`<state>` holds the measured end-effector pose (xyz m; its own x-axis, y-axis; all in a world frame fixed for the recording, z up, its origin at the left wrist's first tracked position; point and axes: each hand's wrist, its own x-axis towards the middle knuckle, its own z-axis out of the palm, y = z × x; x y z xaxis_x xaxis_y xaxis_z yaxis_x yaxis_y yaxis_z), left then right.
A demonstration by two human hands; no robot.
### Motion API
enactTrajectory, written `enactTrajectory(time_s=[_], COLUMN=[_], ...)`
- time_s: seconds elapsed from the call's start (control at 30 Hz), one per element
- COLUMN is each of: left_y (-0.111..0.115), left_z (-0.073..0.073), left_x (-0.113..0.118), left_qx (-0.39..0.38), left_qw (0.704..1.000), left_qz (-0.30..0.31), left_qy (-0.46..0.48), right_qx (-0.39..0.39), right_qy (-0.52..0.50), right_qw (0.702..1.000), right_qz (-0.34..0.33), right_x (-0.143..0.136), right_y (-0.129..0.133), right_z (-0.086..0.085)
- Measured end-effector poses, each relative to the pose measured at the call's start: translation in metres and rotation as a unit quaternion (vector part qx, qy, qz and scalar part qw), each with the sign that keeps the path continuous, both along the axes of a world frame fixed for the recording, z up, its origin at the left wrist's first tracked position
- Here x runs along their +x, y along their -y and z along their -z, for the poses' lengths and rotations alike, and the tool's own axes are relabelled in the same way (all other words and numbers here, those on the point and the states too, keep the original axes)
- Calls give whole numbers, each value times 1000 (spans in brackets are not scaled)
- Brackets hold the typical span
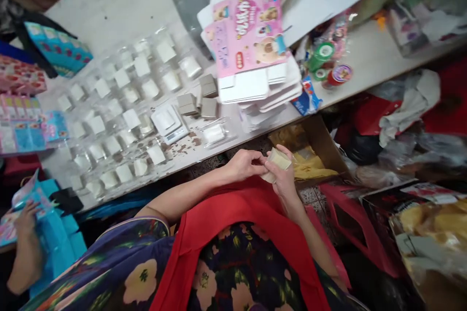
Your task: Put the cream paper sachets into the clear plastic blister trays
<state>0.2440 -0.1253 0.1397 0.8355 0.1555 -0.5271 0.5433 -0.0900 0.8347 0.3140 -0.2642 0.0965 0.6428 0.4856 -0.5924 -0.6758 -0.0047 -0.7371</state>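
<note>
In front of the red apron, my right hand is wrapped round a small pale-yellow square block, which seems to sit in a clear or whitish wrapper. My left hand is closed at the block's left edge, its fingertips pinching there. Nearest on the table above them lies a clear plastic tray with a white block in it. A small digital scale to its left carries a white square piece. Several grey-brown blocks are clustered beside the scale.
Rows of clear trays with white blocks cover the table's left part. Flattened pink boxes are stacked at centre, with green tape to their right. An open carton with yellow material stands below. Another person's hand is at far left.
</note>
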Motion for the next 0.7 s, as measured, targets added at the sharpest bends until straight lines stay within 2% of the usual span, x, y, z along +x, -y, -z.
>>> enactTrajectory(time_s=[0.13, 0.47, 0.6, 0.7], left_y=[-31, -97, -118, -131], left_z=[-1, 5, 5, 6], left_x=[-36, -123, -147, -162], left_qx=[-96, -126, -150, -194], left_qw=[992, 963, 943, 917], left_qz=[-81, -237, -296, -347], left_qy=[-24, -24, -30, -39], right_qx=[-4, 15, 23, 45], right_qy=[-13, -1, -6, -47], right_qw=[997, 981, 974, 967], right_qz=[-71, -191, -225, -245], right_x=[-15, -72, -95, -111], right_y=[-34, -126, -156, -173], right_z=[-3, -3, -3, 0])
